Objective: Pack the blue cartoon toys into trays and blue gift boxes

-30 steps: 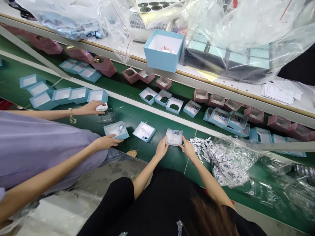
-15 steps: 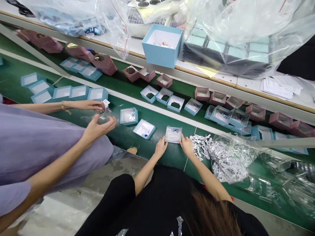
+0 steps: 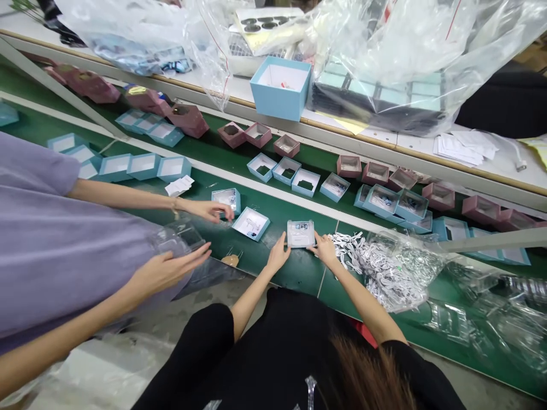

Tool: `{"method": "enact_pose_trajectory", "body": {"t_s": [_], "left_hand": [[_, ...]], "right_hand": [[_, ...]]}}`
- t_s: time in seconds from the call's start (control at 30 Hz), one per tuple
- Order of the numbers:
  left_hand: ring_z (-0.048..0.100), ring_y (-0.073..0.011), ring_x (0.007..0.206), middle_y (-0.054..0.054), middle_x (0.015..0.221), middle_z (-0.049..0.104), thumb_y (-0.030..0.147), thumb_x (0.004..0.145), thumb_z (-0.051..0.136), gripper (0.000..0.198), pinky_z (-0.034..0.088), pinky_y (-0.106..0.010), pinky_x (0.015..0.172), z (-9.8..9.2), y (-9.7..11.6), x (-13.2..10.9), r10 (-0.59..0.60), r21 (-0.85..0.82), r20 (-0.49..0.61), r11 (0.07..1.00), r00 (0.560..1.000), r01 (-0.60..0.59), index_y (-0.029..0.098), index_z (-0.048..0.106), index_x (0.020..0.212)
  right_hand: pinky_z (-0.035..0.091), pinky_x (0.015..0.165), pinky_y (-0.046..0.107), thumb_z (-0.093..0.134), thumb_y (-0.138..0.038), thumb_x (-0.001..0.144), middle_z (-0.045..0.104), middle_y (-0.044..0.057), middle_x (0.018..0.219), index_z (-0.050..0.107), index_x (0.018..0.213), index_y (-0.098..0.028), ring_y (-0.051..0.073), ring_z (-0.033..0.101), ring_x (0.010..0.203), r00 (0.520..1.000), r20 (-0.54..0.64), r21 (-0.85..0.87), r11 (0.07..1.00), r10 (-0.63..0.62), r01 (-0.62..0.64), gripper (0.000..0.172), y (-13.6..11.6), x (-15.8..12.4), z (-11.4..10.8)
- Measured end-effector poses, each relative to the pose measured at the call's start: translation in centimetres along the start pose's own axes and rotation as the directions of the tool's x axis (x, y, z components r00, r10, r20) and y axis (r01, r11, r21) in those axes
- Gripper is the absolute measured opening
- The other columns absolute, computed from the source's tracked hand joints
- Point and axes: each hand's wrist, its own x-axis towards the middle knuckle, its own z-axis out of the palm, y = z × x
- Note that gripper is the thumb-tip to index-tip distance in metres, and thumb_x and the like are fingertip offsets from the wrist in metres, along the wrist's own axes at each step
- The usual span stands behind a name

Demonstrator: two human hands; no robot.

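Observation:
A clear plastic tray (image 3: 301, 234) with a small blue item and white contents stands in front of me on the green surface. My left hand (image 3: 278, 254) grips its left edge, thumb and fingers closed at the lower corner. On the opposite edge, my right hand (image 3: 325, 249) holds the tray the same way. Just right of that hand lies a heap of white cables (image 3: 387, 273), partly in a clear bag. To the left of the tray, an open light-blue box (image 3: 251, 224) contains small white and blue pieces.
A co-worker's hand (image 3: 209, 210) reaches to another blue box (image 3: 226, 198); their other hand (image 3: 171, 267) supports a clear tray (image 3: 182, 236). White cards (image 3: 179, 185) lie nearby. Blue and pink boxes (image 3: 286, 146) line the belt. Clear plastic trays (image 3: 453, 322) lie at right.
The co-worker's hands have separated, one now over a blue box and one under a clear tray. White cards now lie on the belt. My hands stay on the tray.

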Motion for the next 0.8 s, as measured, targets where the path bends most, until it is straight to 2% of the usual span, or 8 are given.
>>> {"method": "enact_pose_trajectory", "body": {"t_s": [0.1,0.2,0.3,0.47,0.6,0.67,0.73,0.8], "left_hand": [[0.059,-0.0226,0.122,-0.016,0.154,0.04,0.03,0.092,0.052,0.06,0.056,-0.032,0.093,-1.7,0.3,0.0,0.054,-0.034,-0.022,0.998,0.998,-0.055,0.016,0.038,0.148],[0.036,-0.0274,0.144,-0.014,0.158,0.035,0.039,0.095,0.049,0.062,0.039,-0.044,0.114,-2.1,1.4,1.0,0.109,0.125,-0.005,0.986,0.994,-0.108,0.016,0.036,0.151],[0.021,-0.0296,0.151,-0.016,0.162,0.024,0.041,0.097,0.042,0.067,0.022,-0.053,0.121,-0.3,2.5,1.5,0.105,0.332,0.038,0.937,0.994,-0.112,0.012,0.026,0.156],[0.017,-0.0289,0.152,-0.015,0.163,0.019,0.036,0.098,0.032,0.065,0.016,-0.055,0.122,2.9,2.2,1.3,0.005,0.489,0.072,0.872,0.997,-0.04,0.011,0.022,0.157],[0.015,-0.0307,0.152,-0.015,0.165,0.014,0.038,0.094,0.041,0.071,0.022,-0.052,0.12,2.6,1.5,1.5,-0.042,0.358,0.105,0.934,0.994,0.002,0.01,0.022,0.157],[0.02,-0.031,0.151,-0.018,0.164,0.013,0.041,0.092,0.048,0.078,0.029,-0.046,0.118,2.3,1.1,1.3,-0.096,0.214,0.037,0.973,0.995,0.086,0.008,0.02,0.156],[0.036,-0.0312,0.143,-0.022,0.159,0.028,0.041,0.089,0.054,0.078,0.037,-0.041,0.112,2.2,0.7,0.9,-0.253,0.039,-0.004,0.967,0.968,0.253,0.007,0.027,0.153],[0.056,-0.0295,0.124,-0.021,0.141,0.054,0.038,0.089,0.055,0.062,0.045,-0.037,0.101,2.2,0.5,0.6,-0.391,-0.081,0.041,0.916,0.919,0.393,0.009,0.044,0.142]], "right_hand": [[0.045,0.093,0.043,0.045,-0.054,0.096,0.059,0.016,0.136,0.035,0.152,-0.015,0.031,0.056,0.111,0.999,-0.048,0.05,0.999,-0.013,0.015,0.068,0.0,0.5,-0.8],[0.045,0.097,0.044,0.033,-0.042,0.101,0.044,0.01,0.153,0.037,0.152,-0.02,0.03,0.053,0.117,0.997,-0.044,0.011,0.998,-0.056,0.057,0.055,-0.2,1.8,-1.4],[0.046,0.097,0.046,0.032,-0.034,0.101,0.038,0.007,0.157,0.038,0.152,-0.022,0.031,0.048,0.126,0.995,0.021,-0.092,0.991,-0.096,0.097,0.053,-0.4,2.5,-0.6],[0.043,0.102,0.047,0.031,-0.024,0.098,0.025,0.005,0.163,0.033,0.154,-0.023,0.03,0.04,0.136,0.996,0.081,-0.188,0.981,-0.032,0.046,0.056,-0.6,2.2,2.1],[0.043,0.103,0.052,0.035,-0.03,0.099,0.019,0.008,0.164,0.033,0.155,-0.026,0.034,0.042,0.137,0.993,0.118,-0.118,0.993,0.029,-0.015,0.056,-0.9,2.3,1.9],[0.044,0.102,0.052,0.039,-0.036,0.099,0.016,0.012,0.165,0.031,0.155,-0.026,0.036,0.046,0.133,0.99,0.119,-0.022,0.997,0.076,-0.074,0.058,-1.2,1.6,1.3],[0.046,0.103,0.048,0.039,-0.038,0.099,0.018,0.014,0.164,0.028,0.156,-0.027,0.033,0.049,0.132,0.992,0.078,0.122,0.987,0.095,-0.104,0.059,-1.5,-0.3,0.9],[0.044,0.107,0.044,0.036,-0.038,0.1,0.024,0.012,0.162,0.028,0.156,-0.027,0.028,0.047,0.136,0.995,0.001,0.272,0.958,0.098,-0.094,0.057,-1.8,-3.5,0.9]]}}
